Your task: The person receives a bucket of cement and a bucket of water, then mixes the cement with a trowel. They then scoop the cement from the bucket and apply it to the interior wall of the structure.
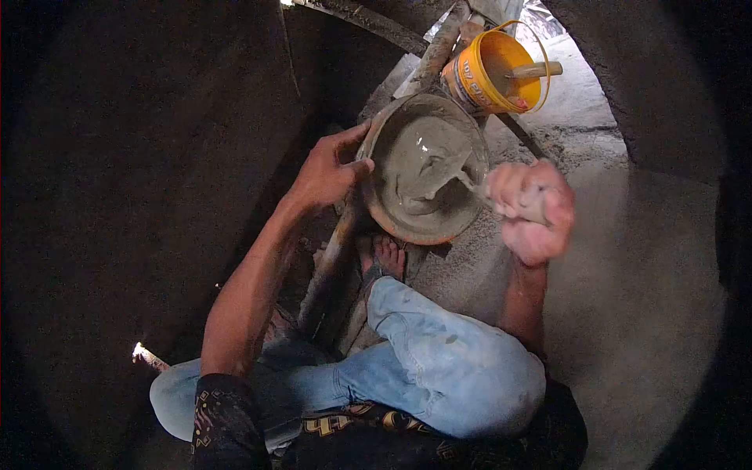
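A round basin (432,240) with a brownish rim holds wet grey mortar (411,149), stirred into a hollow near its middle. My left hand (330,166) grips the basin's left rim, thumb on the near side and fingers over the edge. At the basin's right side, my right hand (533,207) is closed around the handle of a trowel (468,182). The trowel's blade dips into the mortar and is coated with it, so its shape is hidden. Motion slightly blurs the right hand.
A yellow bucket (474,82) with a handle stands just behind the basin, a stick-like tool (536,70) leaning inside. Wooden poles (333,251) run under and beside the basin. Dark curved walls (157,157) rise around me. My bare foot (388,254) rests just below the basin.
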Motion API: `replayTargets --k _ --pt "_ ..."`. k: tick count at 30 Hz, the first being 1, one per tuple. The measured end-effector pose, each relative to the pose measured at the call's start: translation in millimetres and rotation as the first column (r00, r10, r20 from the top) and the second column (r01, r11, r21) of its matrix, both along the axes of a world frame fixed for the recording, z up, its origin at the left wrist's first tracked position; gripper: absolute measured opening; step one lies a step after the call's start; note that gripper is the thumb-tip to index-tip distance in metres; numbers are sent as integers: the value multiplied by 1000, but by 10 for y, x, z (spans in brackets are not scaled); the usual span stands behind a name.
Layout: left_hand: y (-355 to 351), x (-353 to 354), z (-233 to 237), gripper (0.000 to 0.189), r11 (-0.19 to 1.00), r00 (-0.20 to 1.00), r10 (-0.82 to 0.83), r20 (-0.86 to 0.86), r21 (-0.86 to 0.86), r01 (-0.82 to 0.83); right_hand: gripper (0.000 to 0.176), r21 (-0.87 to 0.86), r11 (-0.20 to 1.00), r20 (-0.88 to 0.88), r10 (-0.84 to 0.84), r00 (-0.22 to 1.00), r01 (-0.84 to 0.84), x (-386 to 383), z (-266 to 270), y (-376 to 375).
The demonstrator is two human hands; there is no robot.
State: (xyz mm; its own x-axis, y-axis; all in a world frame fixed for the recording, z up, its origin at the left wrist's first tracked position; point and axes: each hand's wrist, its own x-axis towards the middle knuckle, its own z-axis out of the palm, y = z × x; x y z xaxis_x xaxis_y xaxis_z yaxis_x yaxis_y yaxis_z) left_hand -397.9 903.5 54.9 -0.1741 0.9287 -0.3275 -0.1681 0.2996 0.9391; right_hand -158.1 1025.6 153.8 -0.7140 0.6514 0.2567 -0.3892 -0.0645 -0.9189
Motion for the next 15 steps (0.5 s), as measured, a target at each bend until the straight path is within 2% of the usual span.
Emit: replayTargets --k 1,3,7,9,12,13,15 --pt "-2 10 -38 62 1000 1000 -1 2 3 1 28 3 1000 2 -1 1000 1 -2 -181 -9" --pt "-8 10 -166 62 999 998 -8 -65 47 11 25 41 982 115 -190 975 186 -54 -718 -17" --pt "-1 35 -153 62 998 991 40 -125 49 -34 23 4 991 150 -132 980 133 -61 -540 23" --pt "-30 38 -40 63 995 999 16 -41 -95 -20 22 -102 984 26 -146 989 147 -80 -130 -76" --pt "-43 55 -88 63 998 993 48 -103 -33 -52 30 -73 991 35 -110 993 112 16 -24 -95" --pt "-49 67 -119 63 998 993 50 -105 -32 -54 30 -72 991 33 -108 994 110 27 -237 -101" --pt "-47 84 -162 61 997 996 80 -35 22 -79 30 29 981 151 -196 969 194 47 -843 -74"
